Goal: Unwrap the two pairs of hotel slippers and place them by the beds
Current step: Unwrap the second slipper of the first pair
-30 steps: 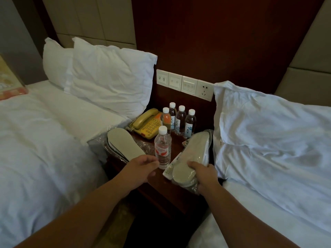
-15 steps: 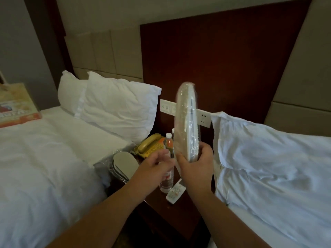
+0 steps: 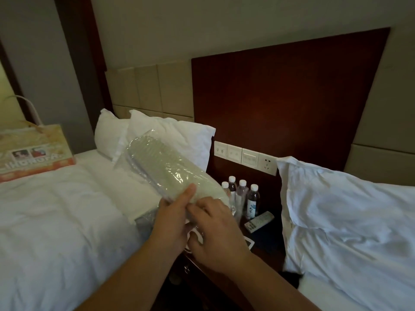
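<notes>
Item: wrapped slippers (image 3: 166,167), one pair, sealed in clear plastic. You held them up between both hands, soles up, the far end slanting away above and left of your left hand (image 3: 173,221).

Left hand: curled under the near end of the pack, thumb laid flat on top, clamping it.

Right hand (image 3: 215,232): just beside the left, touching it, fingers bent together onto the plastic at the near end; whether they pinched a fold could not be told.

Beyond the right hand: water bottles (image 3: 243,196) and a remote (image 3: 259,221) on the nightstand (image 3: 265,241).

Handling advice: you would have done well to keep the left thumb pressing, gather loose plastic at the seam, and tear away from the bottles.

Second pair: not identifiable.
</notes>
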`<state>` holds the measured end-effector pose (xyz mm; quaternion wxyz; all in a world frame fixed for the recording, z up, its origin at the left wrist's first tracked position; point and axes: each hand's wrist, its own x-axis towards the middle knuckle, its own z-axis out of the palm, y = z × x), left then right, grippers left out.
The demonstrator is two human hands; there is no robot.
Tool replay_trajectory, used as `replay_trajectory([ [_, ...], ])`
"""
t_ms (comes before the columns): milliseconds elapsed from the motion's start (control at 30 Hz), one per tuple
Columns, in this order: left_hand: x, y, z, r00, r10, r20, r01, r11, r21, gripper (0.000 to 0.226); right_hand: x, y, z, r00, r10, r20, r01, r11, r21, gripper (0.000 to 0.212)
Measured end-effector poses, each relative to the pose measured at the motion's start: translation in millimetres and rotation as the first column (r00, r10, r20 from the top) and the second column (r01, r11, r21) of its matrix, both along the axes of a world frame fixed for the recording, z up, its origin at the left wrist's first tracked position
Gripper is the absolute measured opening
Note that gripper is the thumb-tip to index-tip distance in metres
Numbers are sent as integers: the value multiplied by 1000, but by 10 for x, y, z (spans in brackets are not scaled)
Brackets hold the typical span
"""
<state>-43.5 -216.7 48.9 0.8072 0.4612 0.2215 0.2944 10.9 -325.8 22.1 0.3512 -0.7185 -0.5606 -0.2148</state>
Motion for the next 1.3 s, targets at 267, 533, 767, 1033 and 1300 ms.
replay_trajectory([
  [267,-179,319,-119,988,136,75,-121,976,-182,63,-164,-107,167,966,-181,-185,240,892,382,54],
  [533,-218,405,-156,965,192,176,-142,955,-261,56,-254,-105,8,665,-83,-743,252,961,118,29],
  [767,-267,512,-143,946,213,243,-119,929,-350,56,-15,-58,-4,170,219,-961,280,924,260,12],
  [1033,-268,533,-115,943,201,266,-105,937,-332,52,211,67,161,-77,140,-987,182,975,124,30],
  [1300,-358,587,-136,955,122,269,-46,962,-270,53,524,167,569,605,48,-795,290,917,275,11],
])
